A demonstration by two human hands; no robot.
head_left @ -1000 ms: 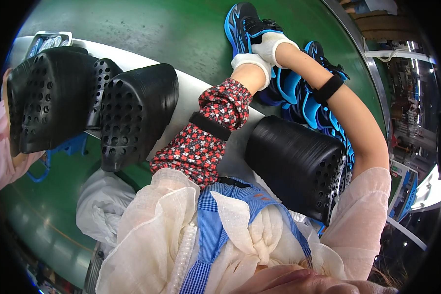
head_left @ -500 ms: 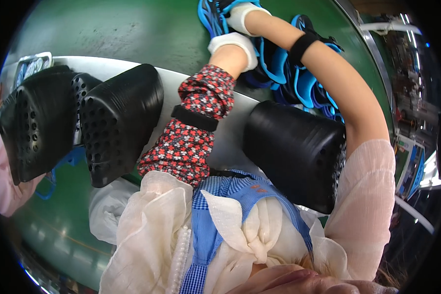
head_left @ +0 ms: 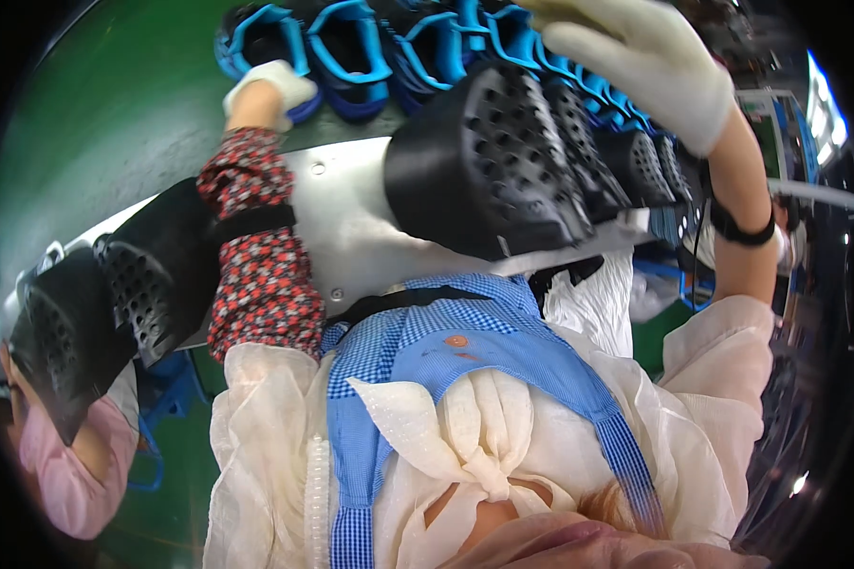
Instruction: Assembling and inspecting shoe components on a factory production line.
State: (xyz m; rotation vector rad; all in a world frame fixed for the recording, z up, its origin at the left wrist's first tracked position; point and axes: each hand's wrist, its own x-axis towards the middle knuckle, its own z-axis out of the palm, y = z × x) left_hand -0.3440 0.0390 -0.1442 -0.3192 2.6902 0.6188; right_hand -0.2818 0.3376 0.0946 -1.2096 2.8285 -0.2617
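A person in a white glove reaches the left hand [head_left: 268, 83] to the far side of a green counter [head_left: 114, 123], its grip resting on a blue and black shoe [head_left: 256, 43]; whether it clasps the shoe cannot be told. The right hand [head_left: 640, 57], also gloved, hovers with fingers spread wide above a row of blue shoes [head_left: 427, 38]. Black perforated moulds [head_left: 493, 161] sit on a grey rail [head_left: 351, 218] nearer the body.
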